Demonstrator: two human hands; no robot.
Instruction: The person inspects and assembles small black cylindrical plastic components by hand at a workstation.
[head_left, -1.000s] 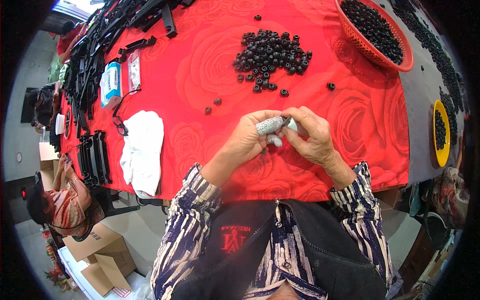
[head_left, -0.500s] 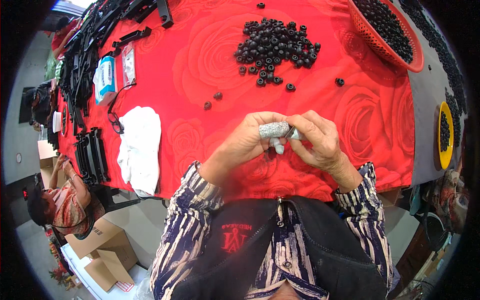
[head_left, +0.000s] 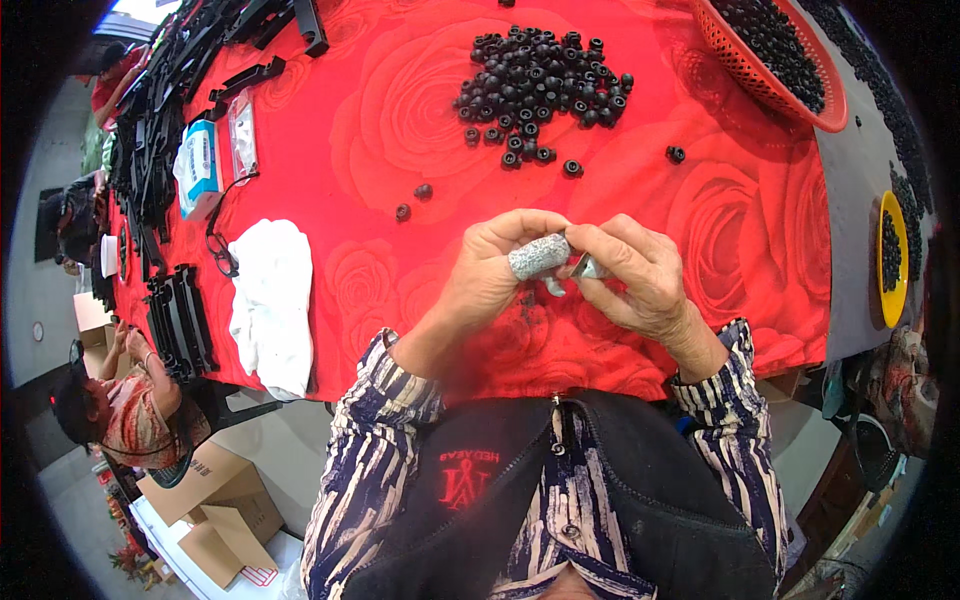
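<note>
My left hand (head_left: 475,285) and my right hand (head_left: 645,280) meet above the red cloth, close to my body. A grey speckled wrap (head_left: 538,257) covers a finger of the left hand, and another pale grey covering shows on a finger below it. The left fingers are curled together; what they hold, if anything, is hidden. Between the thumb and fingers of my right hand is a small grey metallic piece (head_left: 590,267) with a dark edge, like a short blade. Beyond the hands lies a heap of small round black caps (head_left: 540,85), with two loose caps (head_left: 413,202) nearer the left hand.
A red plastic basket (head_left: 835,105) of black caps stands far right, a yellow tray (head_left: 903,280) beside it. To the left lie a white cloth (head_left: 272,305), glasses (head_left: 220,250), a tissue pack (head_left: 200,170) and black plastic bars (head_left: 182,315). Other people (head_left: 140,410) sit along the left.
My hands have shifted slightly, and the left wrapped finger tilts more. The fingertips beneath it show less. The whole view has moved a little.
</note>
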